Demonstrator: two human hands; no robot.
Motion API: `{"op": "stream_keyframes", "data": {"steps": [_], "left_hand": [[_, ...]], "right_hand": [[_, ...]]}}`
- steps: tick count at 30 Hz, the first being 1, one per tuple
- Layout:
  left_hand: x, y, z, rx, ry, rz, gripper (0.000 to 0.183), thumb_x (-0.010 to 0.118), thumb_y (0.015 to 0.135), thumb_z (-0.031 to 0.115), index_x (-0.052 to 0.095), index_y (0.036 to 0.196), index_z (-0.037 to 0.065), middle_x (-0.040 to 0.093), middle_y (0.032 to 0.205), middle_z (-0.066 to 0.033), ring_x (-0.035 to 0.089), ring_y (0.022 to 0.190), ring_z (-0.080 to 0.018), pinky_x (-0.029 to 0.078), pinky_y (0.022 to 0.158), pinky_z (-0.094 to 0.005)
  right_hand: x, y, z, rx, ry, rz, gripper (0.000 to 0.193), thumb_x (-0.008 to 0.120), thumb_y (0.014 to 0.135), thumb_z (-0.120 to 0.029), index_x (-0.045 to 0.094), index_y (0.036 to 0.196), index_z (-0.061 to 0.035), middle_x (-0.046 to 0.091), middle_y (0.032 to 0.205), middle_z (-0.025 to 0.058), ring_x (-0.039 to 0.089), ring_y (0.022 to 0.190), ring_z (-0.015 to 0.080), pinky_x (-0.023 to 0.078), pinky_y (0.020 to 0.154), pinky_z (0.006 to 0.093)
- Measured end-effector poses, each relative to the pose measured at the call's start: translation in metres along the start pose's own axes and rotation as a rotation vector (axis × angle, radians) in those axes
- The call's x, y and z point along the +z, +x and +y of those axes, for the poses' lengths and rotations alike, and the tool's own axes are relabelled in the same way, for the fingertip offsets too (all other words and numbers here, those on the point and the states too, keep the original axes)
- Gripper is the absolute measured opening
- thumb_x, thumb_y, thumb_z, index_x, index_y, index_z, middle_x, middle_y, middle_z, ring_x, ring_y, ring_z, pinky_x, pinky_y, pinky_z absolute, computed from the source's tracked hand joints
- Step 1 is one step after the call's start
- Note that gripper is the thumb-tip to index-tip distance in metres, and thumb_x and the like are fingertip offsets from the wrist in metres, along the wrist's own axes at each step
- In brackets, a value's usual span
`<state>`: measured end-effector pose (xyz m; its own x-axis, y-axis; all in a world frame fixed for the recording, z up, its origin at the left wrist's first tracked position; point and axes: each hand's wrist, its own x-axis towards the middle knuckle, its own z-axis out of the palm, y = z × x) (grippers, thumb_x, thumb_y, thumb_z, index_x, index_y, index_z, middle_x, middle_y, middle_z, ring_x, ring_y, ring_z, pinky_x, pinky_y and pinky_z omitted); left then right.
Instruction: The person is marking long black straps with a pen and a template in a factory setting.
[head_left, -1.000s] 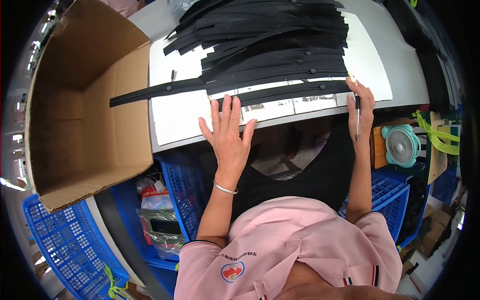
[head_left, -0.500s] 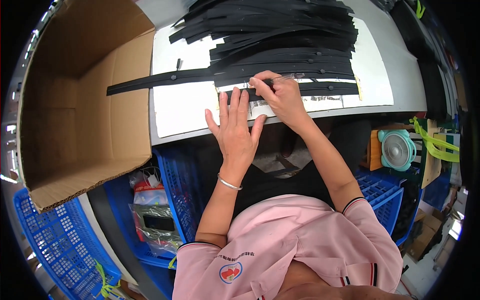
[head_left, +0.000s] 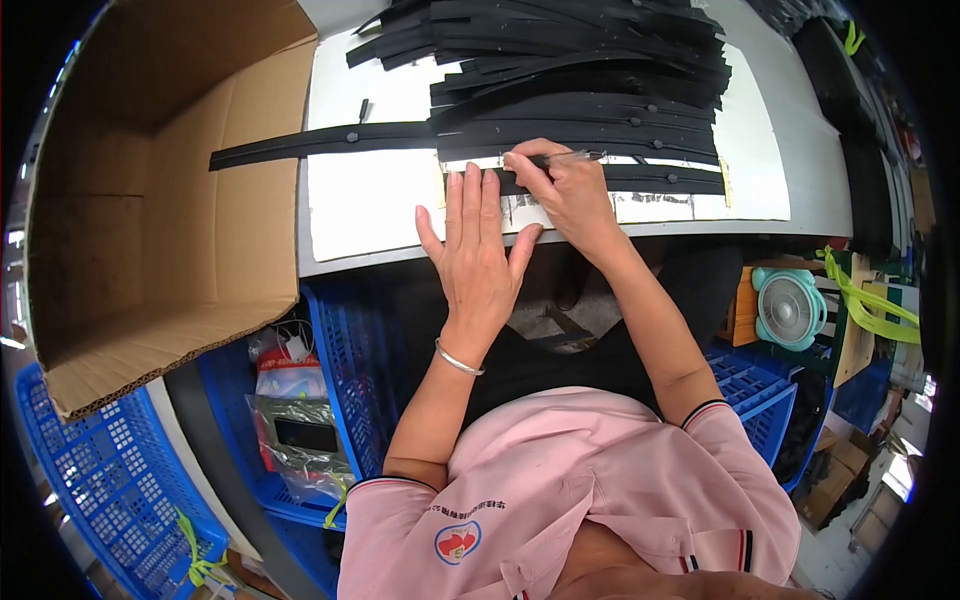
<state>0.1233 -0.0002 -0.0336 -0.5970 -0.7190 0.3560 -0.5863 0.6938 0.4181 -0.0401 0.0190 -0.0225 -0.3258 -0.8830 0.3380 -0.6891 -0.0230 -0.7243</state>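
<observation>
Left hand [head_left: 478,250], just left of frame centre, lies flat with fingers spread, palm down at the near edge of the white table [head_left: 370,200]; its fingertips press the left end of a black strip [head_left: 640,178] lying across a light template sheet [head_left: 650,205]. A silver bangle [head_left: 458,358] circles the wrist. Right hand [head_left: 565,190], touching it on the right, pinches a slim pen [head_left: 560,157] whose tip rests on the strip. To do this well, it seems wise to keep the flat hand firm so the strip cannot slide, and to move the pen in short, light strokes along the template edge. Above, in the upper centre, a heap of black strips [head_left: 580,70] fans out; one long strip [head_left: 320,145] reaches left toward an open cardboard box [head_left: 150,180] at upper left. Blue crates [head_left: 90,470] sit below the table, and a small teal fan [head_left: 790,305] stands at right.
</observation>
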Motion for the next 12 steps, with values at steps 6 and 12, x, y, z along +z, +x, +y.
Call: {"op": "stream_keyframes", "data": {"steps": [6,12], "left_hand": [[-0.002,0.0,-0.001,-0.008,0.003,-0.004,0.076,0.074,0.093,0.04,0.047,0.152,0.0,0.045,0.16,-0.0168,0.035,0.153,-0.0313,0.01,0.123,-0.0604],[-0.001,0.001,0.001,-0.003,0.016,-0.005,0.076,0.074,0.093,0.04,0.048,0.152,0.001,0.044,0.16,-0.0165,0.035,0.153,-0.0309,0.01,0.124,-0.06]], "right_hand": [[-0.004,0.0,-0.005,0.08,0.158,0.016,0.023,0.067,0.099,-0.013,0.075,0.092,0.0078,0.077,0.09,0.0089,0.069,0.068,0.0132,0.052,0.06,0.0259],[-0.01,-0.003,-0.003,0.074,0.161,-0.116,0.023,0.066,0.099,-0.012,0.074,0.089,0.0073,0.077,0.087,0.0096,0.068,0.066,0.0132,0.05,0.057,0.0278]]}}
